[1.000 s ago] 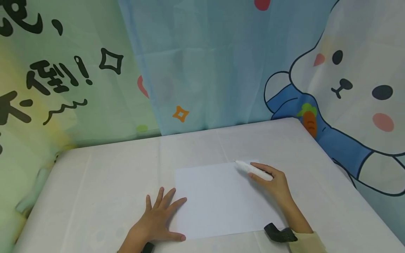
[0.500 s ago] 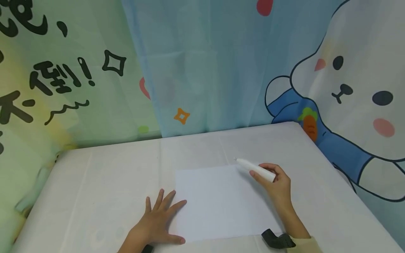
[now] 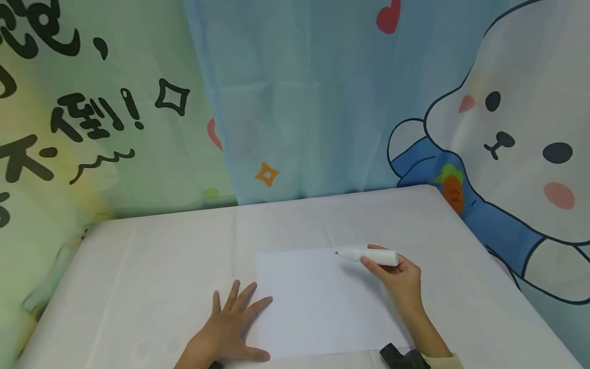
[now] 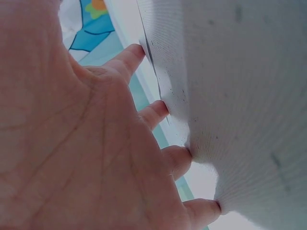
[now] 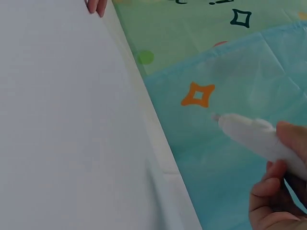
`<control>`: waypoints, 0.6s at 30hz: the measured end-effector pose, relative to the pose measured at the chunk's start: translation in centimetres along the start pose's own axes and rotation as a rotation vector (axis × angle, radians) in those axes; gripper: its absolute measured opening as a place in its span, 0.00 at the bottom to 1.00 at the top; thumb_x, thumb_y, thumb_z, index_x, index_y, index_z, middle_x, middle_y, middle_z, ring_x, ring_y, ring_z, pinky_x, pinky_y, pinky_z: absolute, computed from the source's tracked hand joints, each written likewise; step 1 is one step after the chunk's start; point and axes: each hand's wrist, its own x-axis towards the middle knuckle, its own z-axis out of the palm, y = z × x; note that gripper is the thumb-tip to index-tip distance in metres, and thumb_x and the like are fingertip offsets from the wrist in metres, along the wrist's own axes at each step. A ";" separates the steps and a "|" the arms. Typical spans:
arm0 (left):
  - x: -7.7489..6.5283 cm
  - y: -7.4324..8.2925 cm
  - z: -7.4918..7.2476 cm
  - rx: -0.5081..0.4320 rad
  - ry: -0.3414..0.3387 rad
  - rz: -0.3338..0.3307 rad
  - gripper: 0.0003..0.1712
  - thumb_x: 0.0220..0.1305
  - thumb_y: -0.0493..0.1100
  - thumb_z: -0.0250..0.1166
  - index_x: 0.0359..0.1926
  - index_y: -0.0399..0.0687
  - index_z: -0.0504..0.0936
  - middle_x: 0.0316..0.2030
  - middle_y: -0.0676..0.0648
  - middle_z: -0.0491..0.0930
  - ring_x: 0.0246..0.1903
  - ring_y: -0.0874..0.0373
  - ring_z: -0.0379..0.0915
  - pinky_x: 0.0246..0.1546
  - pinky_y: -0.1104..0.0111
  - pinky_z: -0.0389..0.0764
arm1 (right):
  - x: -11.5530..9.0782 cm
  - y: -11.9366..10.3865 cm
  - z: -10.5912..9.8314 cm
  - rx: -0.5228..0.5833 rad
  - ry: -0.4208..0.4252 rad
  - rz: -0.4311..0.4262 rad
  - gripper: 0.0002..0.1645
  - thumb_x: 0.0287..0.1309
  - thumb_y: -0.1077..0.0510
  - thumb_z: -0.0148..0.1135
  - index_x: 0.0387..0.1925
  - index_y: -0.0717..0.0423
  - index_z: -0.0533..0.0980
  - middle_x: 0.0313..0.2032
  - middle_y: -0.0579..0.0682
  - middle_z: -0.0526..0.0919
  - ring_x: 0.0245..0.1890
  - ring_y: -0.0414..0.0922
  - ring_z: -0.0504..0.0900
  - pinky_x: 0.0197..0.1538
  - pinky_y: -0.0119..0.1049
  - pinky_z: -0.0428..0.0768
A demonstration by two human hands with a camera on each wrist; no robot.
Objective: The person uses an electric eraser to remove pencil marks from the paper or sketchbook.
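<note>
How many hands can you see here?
2. The left hand is spread at the left edge of a white sheet of paper; the right hand holds a white pen raised above the sheet. No others show in any view.

Printed fabric hangings (image 3: 299,113) with a white cartoon animal (image 3: 516,174) and black lettering (image 3: 69,130) screen a corner around a white-covered bench (image 3: 161,266); whether home, studio or office, one cannot tell.
</note>
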 end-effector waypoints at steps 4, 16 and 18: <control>0.0 -0.1 0.1 0.009 0.002 0.001 0.58 0.41 0.73 0.71 0.72 0.60 0.61 0.74 0.39 0.53 0.72 0.29 0.38 0.59 0.25 0.40 | -0.2 0.1 0.3 0.081 -0.091 -0.074 0.19 0.54 0.68 0.69 0.46 0.74 0.75 0.38 0.36 0.84 0.37 0.33 0.84 0.42 0.27 0.82; 0.1 -0.3 0.0 0.028 -0.002 -0.001 0.58 0.41 0.74 0.70 0.72 0.60 0.62 0.74 0.39 0.53 0.73 0.30 0.38 0.60 0.25 0.41 | -0.2 1.0 1.2 0.599 -0.469 -0.262 0.10 0.72 0.71 0.42 0.51 0.66 0.65 0.46 0.56 0.85 0.43 0.52 0.87 0.41 0.46 0.84; 0.1 -0.4 0.0 0.027 -0.002 -0.006 0.57 0.41 0.74 0.70 0.72 0.61 0.62 0.74 0.39 0.53 0.73 0.30 0.37 0.60 0.25 0.40 | -0.3 0.9 1.3 0.604 -0.447 -0.217 0.12 0.68 0.74 0.46 0.51 0.65 0.65 0.45 0.56 0.85 0.43 0.53 0.87 0.40 0.47 0.84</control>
